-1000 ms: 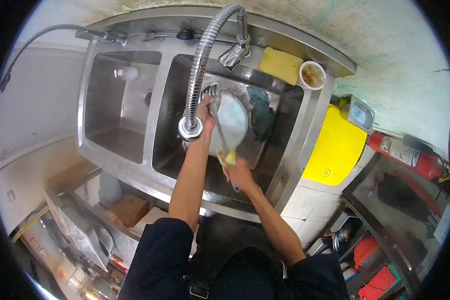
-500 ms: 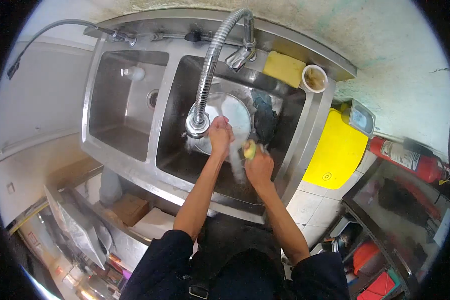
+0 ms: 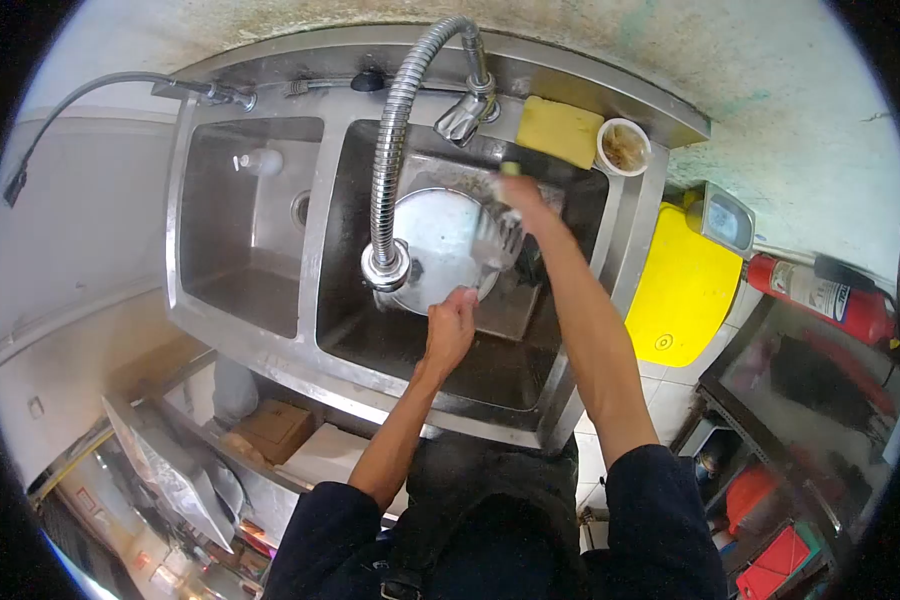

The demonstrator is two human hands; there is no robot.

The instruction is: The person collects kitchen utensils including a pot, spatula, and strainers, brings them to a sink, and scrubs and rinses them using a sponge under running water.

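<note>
Over the near edge of a round metal lid or plate, my left hand is closed on the handle end of a slotted metal utensil. The utensil's wide head points up and right, blurred by motion. My right hand is above that head, closed around a yellow-green sponge, also blurred. Whether the sponge touches the metal cannot be made out. A dark cloth lies right of the round piece, mostly behind the utensil and my right arm.
The flexible faucet arches over the right basin. A yellow sponge block and a white cup stand on the back right ledge. In the left basin lies a soap bottle. A yellow board is right of the sink.
My right hand has moved up and away with the sponge, from the near side to the far side. My left hand has moved nearer to me, and the utensil's head now points right.
</note>
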